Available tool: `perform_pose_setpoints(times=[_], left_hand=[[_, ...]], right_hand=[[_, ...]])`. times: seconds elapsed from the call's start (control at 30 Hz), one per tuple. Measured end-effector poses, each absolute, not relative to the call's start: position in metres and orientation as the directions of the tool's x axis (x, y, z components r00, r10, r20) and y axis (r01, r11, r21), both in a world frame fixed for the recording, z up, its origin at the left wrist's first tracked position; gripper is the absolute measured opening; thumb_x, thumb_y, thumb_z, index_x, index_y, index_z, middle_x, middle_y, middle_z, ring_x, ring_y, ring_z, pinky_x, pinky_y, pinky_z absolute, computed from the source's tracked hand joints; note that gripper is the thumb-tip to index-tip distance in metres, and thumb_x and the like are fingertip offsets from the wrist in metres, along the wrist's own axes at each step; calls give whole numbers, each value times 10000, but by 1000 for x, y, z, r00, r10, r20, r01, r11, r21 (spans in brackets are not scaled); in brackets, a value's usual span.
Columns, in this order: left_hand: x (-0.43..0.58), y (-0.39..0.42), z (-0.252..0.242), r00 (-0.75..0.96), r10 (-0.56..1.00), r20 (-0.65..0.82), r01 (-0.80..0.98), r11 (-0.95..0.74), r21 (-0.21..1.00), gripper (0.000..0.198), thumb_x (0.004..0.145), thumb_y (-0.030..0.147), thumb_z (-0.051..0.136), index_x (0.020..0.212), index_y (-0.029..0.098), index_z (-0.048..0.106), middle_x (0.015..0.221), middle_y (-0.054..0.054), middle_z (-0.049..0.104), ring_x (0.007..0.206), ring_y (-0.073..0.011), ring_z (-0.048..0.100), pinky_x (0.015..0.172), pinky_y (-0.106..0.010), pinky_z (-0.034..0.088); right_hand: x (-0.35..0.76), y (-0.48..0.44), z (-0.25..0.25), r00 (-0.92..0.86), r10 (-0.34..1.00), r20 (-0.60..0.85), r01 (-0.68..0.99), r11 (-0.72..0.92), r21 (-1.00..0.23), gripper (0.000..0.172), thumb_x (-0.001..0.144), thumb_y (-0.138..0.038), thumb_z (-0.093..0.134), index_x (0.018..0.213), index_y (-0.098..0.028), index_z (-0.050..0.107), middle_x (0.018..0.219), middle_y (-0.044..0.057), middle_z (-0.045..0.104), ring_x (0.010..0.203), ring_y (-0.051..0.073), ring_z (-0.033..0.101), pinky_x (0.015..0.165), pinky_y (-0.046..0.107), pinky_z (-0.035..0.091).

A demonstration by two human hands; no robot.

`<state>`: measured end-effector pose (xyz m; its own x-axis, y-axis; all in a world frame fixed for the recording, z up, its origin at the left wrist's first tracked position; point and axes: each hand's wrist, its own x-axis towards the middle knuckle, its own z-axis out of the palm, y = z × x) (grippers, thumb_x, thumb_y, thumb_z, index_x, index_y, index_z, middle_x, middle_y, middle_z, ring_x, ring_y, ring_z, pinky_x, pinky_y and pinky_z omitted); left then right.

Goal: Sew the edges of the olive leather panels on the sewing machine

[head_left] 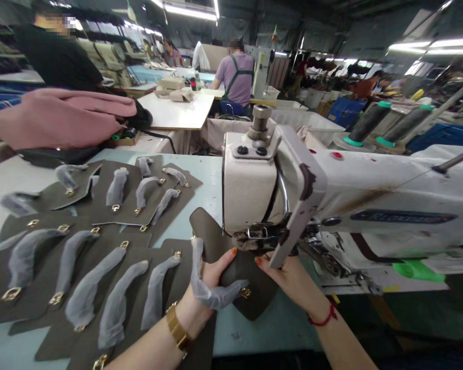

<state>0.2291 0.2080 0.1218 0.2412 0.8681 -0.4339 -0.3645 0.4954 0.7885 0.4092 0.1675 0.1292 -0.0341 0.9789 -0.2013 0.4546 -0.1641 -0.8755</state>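
My left hand (210, 275) grips a dark olive leather panel (231, 267) whose wrapped strap handle (204, 288) hangs over my wrist. My right hand (289, 277) pinches the same panel's right side, just under the head of a white sewing machine (278, 190). The panel reaches up beneath the machine's needle area (254, 239). Both hands are closed on the panel. A gold watch band (176, 329) is on my left wrist, a red cord (324, 318) on my right.
Several matching panels with wrapped straps (100, 246) lie overlapped on the pale blue table (254, 329) at left. Pink fabric (61, 118) is piled at far left. Thread cones (370, 121) stand behind the machine. Other people work at tables in the background.
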Motion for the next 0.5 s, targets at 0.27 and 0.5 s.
perform_pose_setpoints(times=[0.27, 0.5], left_hand=[[232, 212, 127, 301, 885, -355, -481, 462, 745, 380, 633, 330, 789, 963, 171, 686, 1082, -126, 687, 997, -363, 639, 884, -494, 524], [224, 229, 137, 315, 890, -328, -403, 439, 803, 372, 599, 280, 804, 935, 149, 713, 1028, -119, 706, 1004, -364, 636, 903, -453, 522]], right_hand=[[408, 172, 130, 3, 974, -224, 461, -200, -864, 387, 859, -491, 515, 650, -165, 502, 666, -6, 475, 656, 135, 425, 564, 241, 294], [401, 170, 120, -31, 976, -218, 427, -184, -885, 427, 889, -483, 467, 613, -190, 325, 623, -35, 300, 600, 105, 306, 538, 255, 213]])
